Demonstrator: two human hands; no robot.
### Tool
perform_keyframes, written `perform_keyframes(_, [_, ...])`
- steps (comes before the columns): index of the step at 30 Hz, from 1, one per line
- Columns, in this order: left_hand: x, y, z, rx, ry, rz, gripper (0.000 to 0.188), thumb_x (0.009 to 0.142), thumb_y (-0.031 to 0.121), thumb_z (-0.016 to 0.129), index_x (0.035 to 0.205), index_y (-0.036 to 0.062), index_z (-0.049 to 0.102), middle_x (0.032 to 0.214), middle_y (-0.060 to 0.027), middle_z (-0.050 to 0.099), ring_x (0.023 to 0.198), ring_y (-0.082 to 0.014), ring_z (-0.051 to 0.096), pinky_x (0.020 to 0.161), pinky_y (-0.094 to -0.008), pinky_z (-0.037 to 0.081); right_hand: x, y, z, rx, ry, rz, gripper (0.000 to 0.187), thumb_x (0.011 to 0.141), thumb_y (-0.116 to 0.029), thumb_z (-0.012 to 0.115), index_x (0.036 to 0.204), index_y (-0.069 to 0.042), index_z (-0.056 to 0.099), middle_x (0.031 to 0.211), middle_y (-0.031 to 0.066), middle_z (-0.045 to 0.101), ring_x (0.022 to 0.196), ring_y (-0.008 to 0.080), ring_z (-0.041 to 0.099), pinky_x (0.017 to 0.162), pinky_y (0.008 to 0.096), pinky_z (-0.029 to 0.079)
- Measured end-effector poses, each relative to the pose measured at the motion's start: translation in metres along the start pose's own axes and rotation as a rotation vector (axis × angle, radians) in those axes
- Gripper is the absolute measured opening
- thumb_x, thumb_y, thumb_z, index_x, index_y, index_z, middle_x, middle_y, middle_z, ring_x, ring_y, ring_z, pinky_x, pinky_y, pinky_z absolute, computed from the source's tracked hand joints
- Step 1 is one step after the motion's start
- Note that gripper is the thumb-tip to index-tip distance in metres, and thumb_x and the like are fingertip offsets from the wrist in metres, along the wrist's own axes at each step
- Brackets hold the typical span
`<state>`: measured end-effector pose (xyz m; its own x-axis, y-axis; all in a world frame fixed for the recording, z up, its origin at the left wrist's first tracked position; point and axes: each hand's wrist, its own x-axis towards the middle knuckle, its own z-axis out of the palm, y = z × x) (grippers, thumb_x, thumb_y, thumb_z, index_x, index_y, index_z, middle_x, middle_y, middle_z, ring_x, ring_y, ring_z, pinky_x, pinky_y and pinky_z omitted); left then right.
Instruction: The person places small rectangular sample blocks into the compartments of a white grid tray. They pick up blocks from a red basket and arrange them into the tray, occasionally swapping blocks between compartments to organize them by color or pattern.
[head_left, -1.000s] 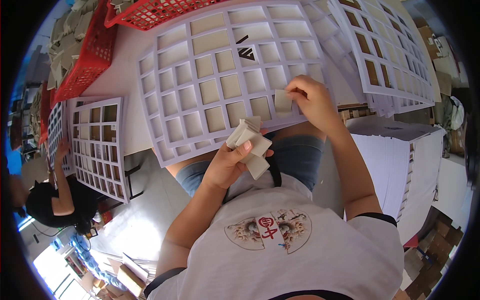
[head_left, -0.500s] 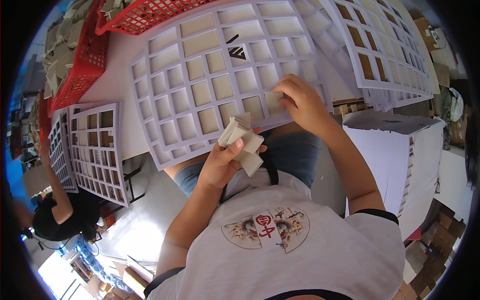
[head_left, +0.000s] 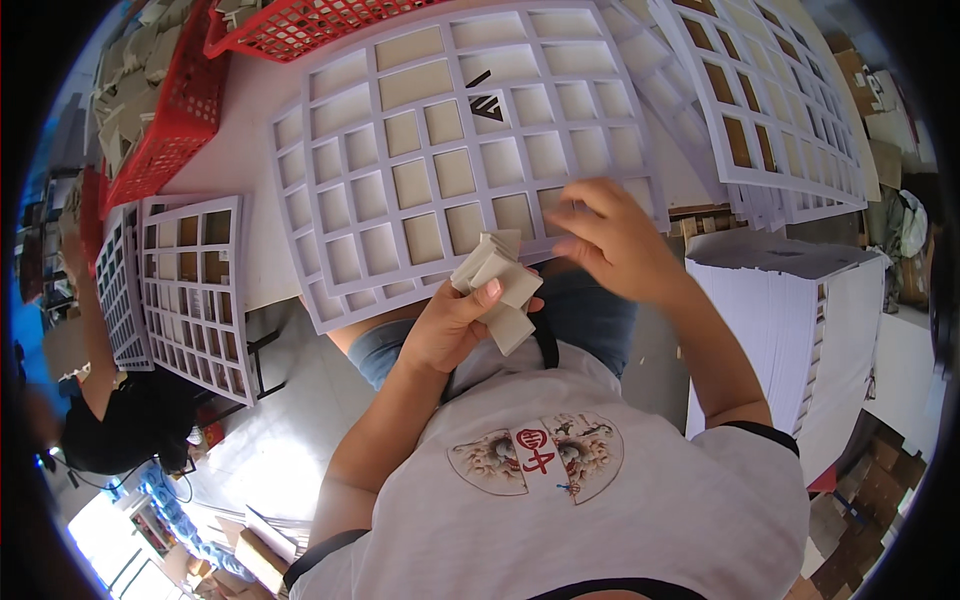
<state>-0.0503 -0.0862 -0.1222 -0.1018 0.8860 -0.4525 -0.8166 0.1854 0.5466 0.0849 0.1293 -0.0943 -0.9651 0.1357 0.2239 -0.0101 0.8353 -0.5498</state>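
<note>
A white lattice frame (head_left: 475, 170) lies across the table in front of me, overlapping another of the same kind. Beige card pieces (head_left: 451, 174) fill several of its cells; other cells show plain white. My left hand (head_left: 450, 325) grips a loose, fanned stack of small beige cards (head_left: 508, 282), thumb on top, over the frame's near edge. Above the near right part of the frame is my right hand (head_left: 612, 245), its thumb and fingers apart and nothing visible between them. A cell with a beige piece sits just beside its fingertips, partly covered by them.
Red plastic baskets (head_left: 185, 125) with beige pieces stand at the far left. More lattice frames lean at the left (head_left: 195, 300) and pile up at the right (head_left: 735, 120). A tall white stack (head_left: 750, 330) stands right of me. Another person's arm (head_left: 95, 340) shows at the left edge.
My right hand has drawn back slightly from the cell toward me, and its fingers have spread. My left hand still holds the card stack. The whole view has shifted a little.
</note>
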Motion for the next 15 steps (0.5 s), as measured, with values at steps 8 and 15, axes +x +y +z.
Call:
perform_keyframes(8, [0.002,-0.006,0.008,0.041,-0.024,0.001,0.07,0.082,0.044,0.077,0.134,0.0063,0.049,0.117,-0.0103,0.063,0.103,-0.0238,0.066,0.082,-0.038,0.058,-0.01,-0.043,0.026,0.419,0.155,0.112,0.037,0.08,-0.007,0.072,0.115,-0.004,0.063,0.092,0.0082,0.062,0.079,0.0223,0.063,0.068,0.0327,0.049])
perform_keyframes(15, [0.008,-0.003,0.015,0.036,0.056,-0.045,0.06,0.088,0.036,0.071,0.135,0.0068,0.048,0.119,-0.011,0.062,0.101,-0.0266,0.066,0.083,-0.0385,0.056,-0.016,0.007,0.001,0.841,0.579,0.59,0.016,0.088,0.002,0.061,0.102,-0.004,0.063,0.085,0.0004,0.061,0.072,0.0082,0.056,0.065,0.0233,0.046])
